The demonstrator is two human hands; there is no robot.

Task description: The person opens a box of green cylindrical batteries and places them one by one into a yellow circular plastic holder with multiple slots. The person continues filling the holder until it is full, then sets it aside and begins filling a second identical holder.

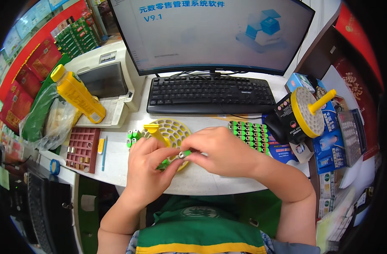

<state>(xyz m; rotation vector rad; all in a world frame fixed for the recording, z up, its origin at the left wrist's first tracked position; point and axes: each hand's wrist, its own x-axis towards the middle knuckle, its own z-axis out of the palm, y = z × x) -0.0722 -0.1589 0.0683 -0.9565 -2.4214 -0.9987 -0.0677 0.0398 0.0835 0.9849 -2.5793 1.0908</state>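
Note:
My right hand [216, 150] pinches a small green lighter [185, 153] with a silvery top between thumb and fingers. My left hand [149, 169] is closed close beside it, and the fingertips of both hands nearly meet. Green lighters [162, 164] also show at the left fingers, partly hidden by them. Below and behind the hands lies a round yellow rack [176, 127] with oval holes and an upright handle. To the right, several green lighters [248, 134] stand packed in rows. A smaller group of lighters [133, 136] stands left of the rack.
Behind are a black keyboard [210, 94] and a monitor [210, 38]. A second yellow rack [303, 112] with a handle leans at right near a black mouse [276, 127]. At left are a printer [102, 80], a yellow bottle [79, 95] and a reddish compartment tray [81, 148].

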